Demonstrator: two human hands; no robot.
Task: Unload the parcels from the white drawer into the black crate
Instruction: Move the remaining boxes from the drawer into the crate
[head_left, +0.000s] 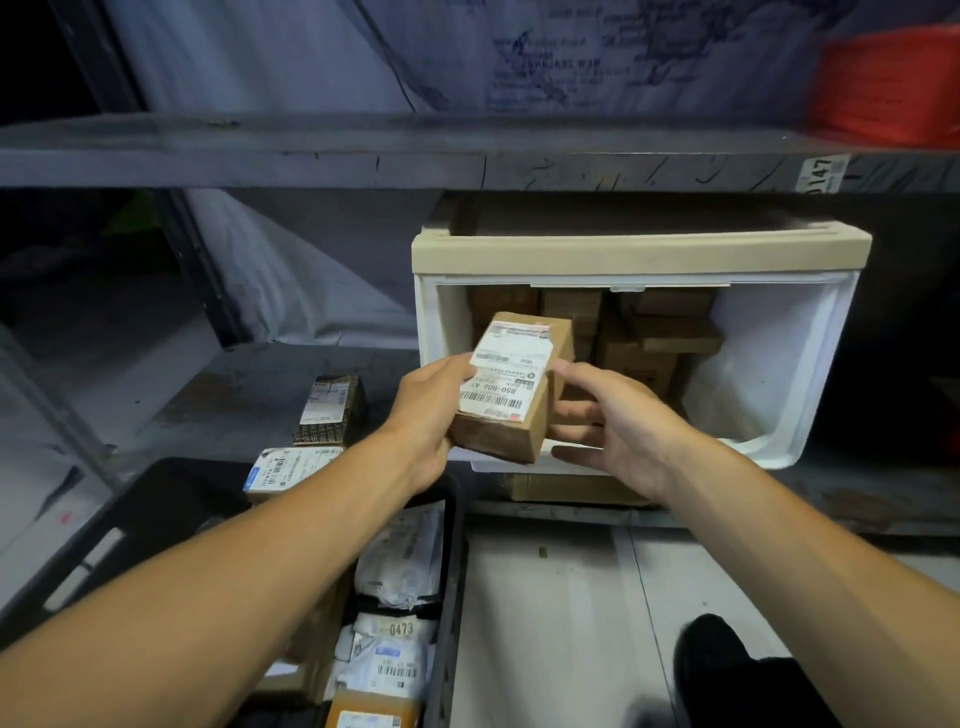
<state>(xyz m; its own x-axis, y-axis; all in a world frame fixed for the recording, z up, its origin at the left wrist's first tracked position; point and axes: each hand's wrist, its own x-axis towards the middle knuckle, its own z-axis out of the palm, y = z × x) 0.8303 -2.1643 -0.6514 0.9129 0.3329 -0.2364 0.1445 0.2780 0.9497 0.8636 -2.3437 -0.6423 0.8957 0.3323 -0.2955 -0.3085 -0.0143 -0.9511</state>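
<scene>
Our left hand (426, 410) holds the small brown cardboard parcel with a white label (511, 387) just before the white plastic drawer (779, 364). Our right hand (618, 426) is relaxed, wide, beside it. With a one-sided grip, it could slip before the black plastic crate (449, 571).

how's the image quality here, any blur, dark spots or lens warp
Head view: dim overall, with the upper left corner nearly black; the label on the held parcel is lit and mostly readable; the orange crate at upper right is smeared soft; wide-angle warp bows the shelf edge; boxes deep in the white drawer sit in shadow.
</scene>
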